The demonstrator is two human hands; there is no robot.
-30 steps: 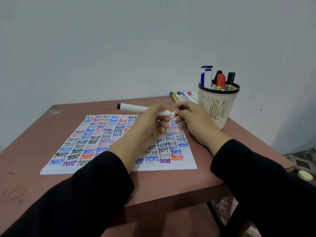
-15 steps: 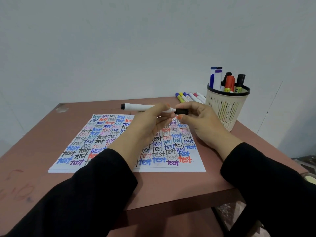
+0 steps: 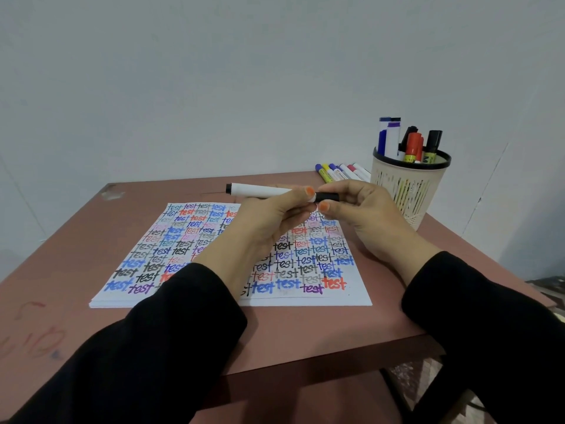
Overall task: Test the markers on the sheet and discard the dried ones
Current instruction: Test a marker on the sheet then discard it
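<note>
So right at the bottom of the frame two black sleeves are reaching in over the near edge of the brownish table. Just past them the sheet is lying flat in the middle, pretty much packed with the word "test" in black, blue, red and purple. Above the sheet, dead centre, the left hand is wrapping its fingers round the white barrel of a marker, holding it level and sideways with the tail end poking out to the left. The right hand is pinching the black cap between thumb and fingertips right where it's meeting the barrel; honestly can't tell if it's seated all the way or partly off. I'm guessing this thing is handling like any whiteboard marker: light, stiff, smooth plastic, a bit slippery. So gripping the barrel mid-length with one hand and pulling the cap straight along the axis with the other is looking like the way to go, no yanking at an angle. Further back, upper right, a handful of loose markers are lying on the table just beside a cream mesh cup that's holding more markers upright.
</note>
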